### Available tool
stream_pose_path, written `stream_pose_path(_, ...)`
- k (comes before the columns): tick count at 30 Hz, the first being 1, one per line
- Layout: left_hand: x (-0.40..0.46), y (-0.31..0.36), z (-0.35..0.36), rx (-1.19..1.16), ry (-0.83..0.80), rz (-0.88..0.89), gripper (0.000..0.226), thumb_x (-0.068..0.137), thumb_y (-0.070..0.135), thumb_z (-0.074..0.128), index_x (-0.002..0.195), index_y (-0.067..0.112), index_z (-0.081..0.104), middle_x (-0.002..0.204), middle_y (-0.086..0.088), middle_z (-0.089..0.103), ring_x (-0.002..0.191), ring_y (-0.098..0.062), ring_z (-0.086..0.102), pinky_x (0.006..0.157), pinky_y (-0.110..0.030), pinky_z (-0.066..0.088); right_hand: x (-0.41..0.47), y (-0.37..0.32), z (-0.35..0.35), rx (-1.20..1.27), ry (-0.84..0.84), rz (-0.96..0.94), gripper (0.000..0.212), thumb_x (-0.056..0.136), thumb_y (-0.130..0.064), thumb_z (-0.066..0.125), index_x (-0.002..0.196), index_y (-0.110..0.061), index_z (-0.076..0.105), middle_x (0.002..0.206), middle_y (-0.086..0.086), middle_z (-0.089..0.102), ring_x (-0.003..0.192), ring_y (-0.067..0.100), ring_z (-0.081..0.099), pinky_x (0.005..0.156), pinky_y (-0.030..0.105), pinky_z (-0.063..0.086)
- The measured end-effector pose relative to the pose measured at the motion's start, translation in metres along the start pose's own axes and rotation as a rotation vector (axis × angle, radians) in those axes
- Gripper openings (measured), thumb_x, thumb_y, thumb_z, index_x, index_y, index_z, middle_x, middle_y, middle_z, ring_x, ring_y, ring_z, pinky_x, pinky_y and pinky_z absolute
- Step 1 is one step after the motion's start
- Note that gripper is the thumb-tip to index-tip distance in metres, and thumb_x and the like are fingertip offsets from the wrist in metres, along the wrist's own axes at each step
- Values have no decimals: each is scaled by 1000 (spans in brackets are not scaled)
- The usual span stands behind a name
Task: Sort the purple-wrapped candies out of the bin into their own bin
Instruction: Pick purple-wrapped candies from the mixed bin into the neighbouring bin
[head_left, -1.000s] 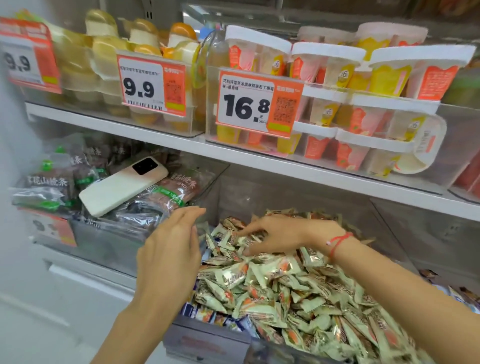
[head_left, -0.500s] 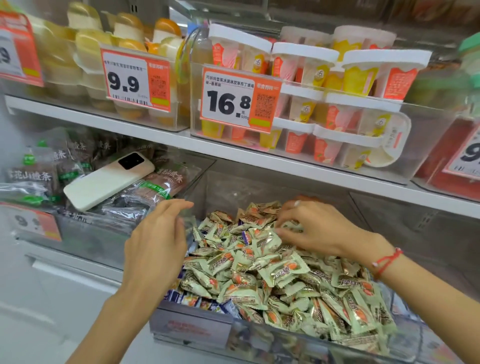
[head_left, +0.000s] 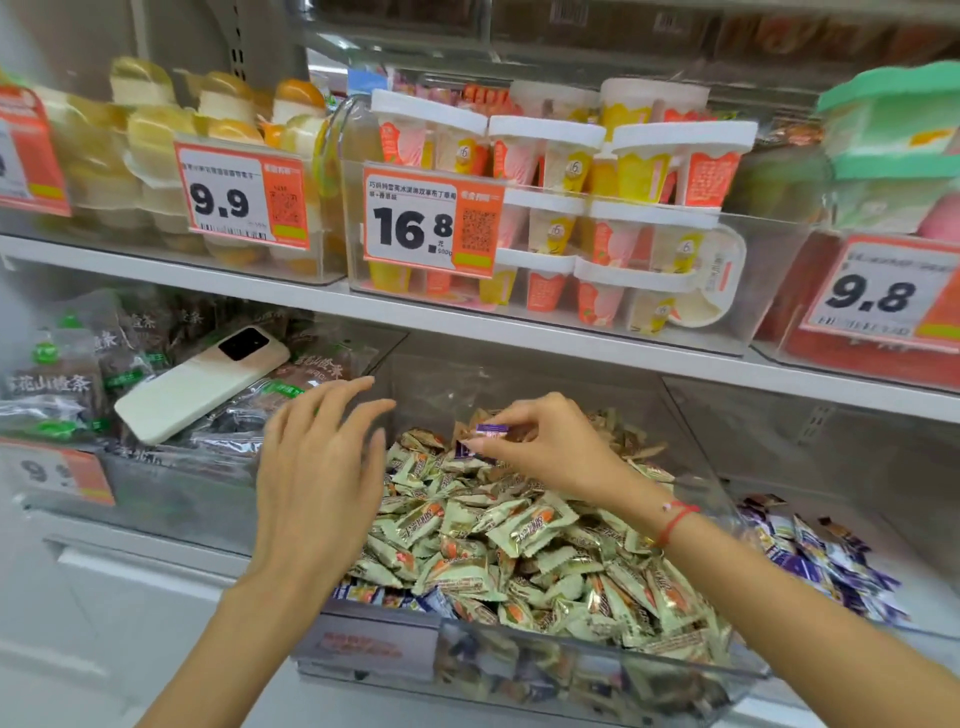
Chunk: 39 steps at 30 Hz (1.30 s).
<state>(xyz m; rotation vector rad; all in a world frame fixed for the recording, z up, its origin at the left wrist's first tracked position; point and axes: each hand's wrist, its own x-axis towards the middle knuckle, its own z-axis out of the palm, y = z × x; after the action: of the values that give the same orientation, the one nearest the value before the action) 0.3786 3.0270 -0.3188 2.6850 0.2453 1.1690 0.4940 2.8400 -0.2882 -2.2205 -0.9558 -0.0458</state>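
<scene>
A clear plastic bin (head_left: 524, 660) on the lower shelf is heaped with pale green-wrapped candies (head_left: 519, 535). My right hand (head_left: 545, 441) hovers over the back of the heap and pinches a purple-wrapped candy (head_left: 485, 436) between thumb and fingertips. My left hand (head_left: 317, 467) hangs over the bin's left edge, fingers spread, holding nothing. To the right, a second clear bin (head_left: 930, 613) holds a small pile of purple-wrapped candies (head_left: 815, 561). A few more purple wrappers (head_left: 395, 597) show at the front of the green heap.
A white phone (head_left: 197, 384) lies on dark snack packs (head_left: 62, 384) in the left bin. The shelf above (head_left: 467, 322) carries clear bins of pudding cups (head_left: 597, 208) and jelly cups (head_left: 156, 156), with orange price tags (head_left: 431, 223) hanging in front.
My right hand has come up from digging in the green heap and now pinches a purple candy. My left hand has spread its fingers. The view has shifted right, showing the purple bin.
</scene>
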Motion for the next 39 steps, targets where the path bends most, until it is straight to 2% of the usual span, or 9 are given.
stream_pose_path(5,10,68,-5,-495,-299,-19,22,94,42,49,112,44,61,99,28,65,93,6,58,81,-27,49,-51,-19,-25,543,207,241,26,76,-25,79,95,-10,70,77,6,74,67,11,69,59,21,51)
stream_pose_path(12,13,132,10,-870,-403,-24,14,89,33,60,100,39,67,89,28,68,86,7,62,68,-20,46,-100,-10,-52,646,492,236,13,82,-25,74,93,-17,74,83,-2,74,69,3,65,59,16,48)
stream_pose_path(19,10,181,28,-840,-412,51,22,89,37,61,111,38,64,101,26,67,96,12,58,86,-27,52,-134,23,-75,566,664,244,12,87,-18,67,98,-21,68,89,-9,73,86,3,68,77,19,54)
stream_pose_path(23,8,172,41,-340,-730,264,59,91,62,35,146,41,24,151,23,25,139,0,22,114,-30,20,-149,73,-103,195,843,288,11,95,-22,58,104,-26,63,86,-11,69,81,1,64,69,19,51)
stream_pose_path(25,6,159,51,-125,-863,352,66,88,69,20,148,41,17,157,19,6,145,-5,3,116,-33,2,-150,112,-116,-140,708,345,18,97,-24,52,114,-26,59,90,-7,69,83,10,64,72,34,53)
stream_pose_path(27,5,151,58,-43,-889,386,72,81,72,7,146,45,20,157,20,2,145,-4,-3,116,-39,-2,-148,145,-119,-344,314,401,41,98,-38,48,136,-25,48,119,4,65,105,21,62,88,44,51)
stream_pose_path(31,4,148,60,0,-859,345,71,80,75,7,143,47,25,156,22,7,146,-9,1,115,-50,4,-136,177,-105,-521,-465,597,61,96,-58,33,151,-37,15,161,0,3,148,31,1,118,53,11)
stream_pose_path(35,3,142,53,83,-893,274,52,95,50,37,145,45,23,157,16,12,146,-16,8,115,-53,14,-123,176,-109,-613,-418,692,57,100,-51,32,152,-32,17,161,7,7,146,34,15,117,47,19)
stream_pose_path(39,3,127,39,99,-898,219,51,96,54,33,145,45,21,156,16,20,146,-17,11,113,-47,28,-132,152,-101,-546,35,517,46,98,-36,48,143,-31,40,147,6,39,130,29,41,101,45,42)
